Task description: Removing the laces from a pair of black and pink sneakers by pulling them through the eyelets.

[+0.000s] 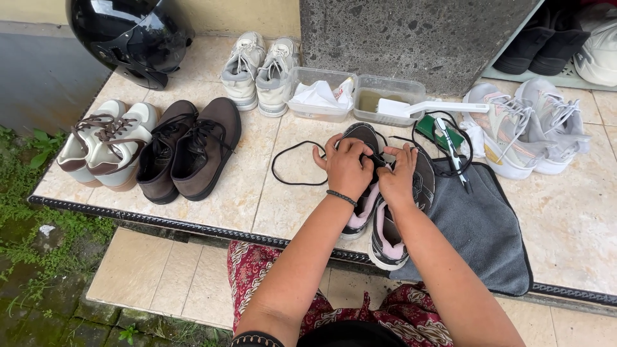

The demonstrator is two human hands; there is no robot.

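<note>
**Two hands at the laces of a dark sneaker on a tiled ledge**

Head view, looking down. The left hand [347, 166] is curled closed over the front of the left dark sneaker [363, 183], fingers pinching the black lace [292, 168], whose loose loop trails leftward across bare tile. The right hand [397, 177] is closed as well, fingertips meeting the left hand at the same lace, its palm resting on the right dark sneaker [402, 218]. Both sneakers show pink linings; their heels overhang the near edge of the tiled ledge [270, 205], which carries a dark ribbed trim. The right sneaker lies partly on a grey cloth [482, 225] that also droops over this edge.

Left of the hands, a stretch of tile separates the lace loop from a brown pair [189, 148]; beside that stands a cream-and-brown pair [106, 144] close to the left corner. A black helmet [128, 35] occupies the far left corner. Along the back stand a white pair [260, 71], a clear tub holding white cloth [318, 96], and a second tub of murky liquid [385, 96] with a white brush [427, 108] laid across it. A pale grey pair [527, 125] sits to the right, with bare tile nearer the viewer. A lower tiled step [167, 276] lies beneath the ledge
</note>
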